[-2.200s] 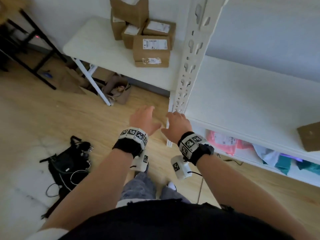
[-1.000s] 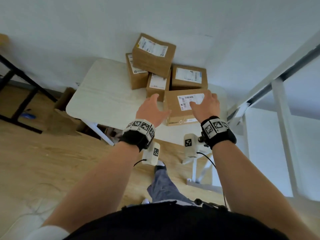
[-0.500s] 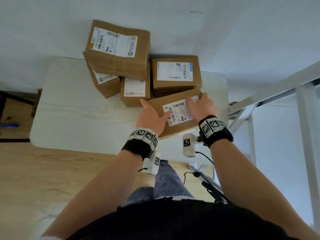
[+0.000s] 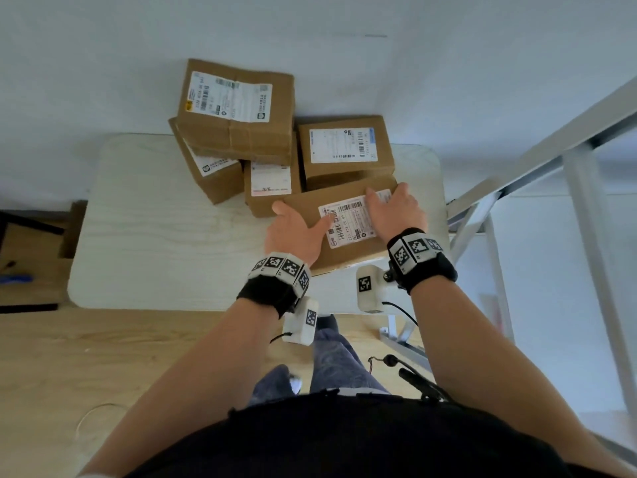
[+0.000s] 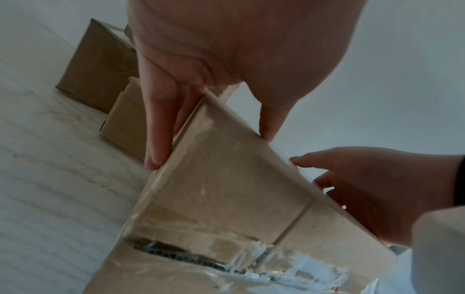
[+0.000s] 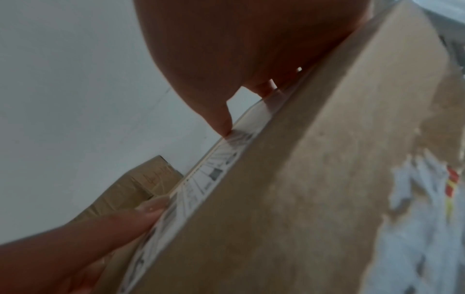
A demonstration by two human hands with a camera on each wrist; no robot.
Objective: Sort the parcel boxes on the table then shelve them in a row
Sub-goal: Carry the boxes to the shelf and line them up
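Note:
Several brown parcel boxes with white labels crowd the back of the white table (image 4: 155, 236). The nearest box (image 4: 344, 232) lies skewed in front of the pile. My left hand (image 4: 296, 229) grips its left side, thumb on the label. In the left wrist view my left hand (image 5: 211, 151) has its fingers (image 5: 156, 139) down the side wall of the box (image 5: 226, 189). My right hand (image 4: 393, 208) holds the right end, fingers over the far edge. The right wrist view shows my right hand (image 6: 246, 109) with its thumb pressed on the box (image 6: 289, 199).
Behind it sit a labelled box (image 4: 344, 146) by the wall, a small box (image 4: 270, 188), and a big box (image 4: 238, 108) stacked on another (image 4: 210, 170). The white shelf frame (image 4: 586, 201) stands to the right. Wooden floor lies below.
I turned from the shelf to the table and both hands reached the nearest box. Since half a second ago the grip has closed in slightly; the box has barely moved.

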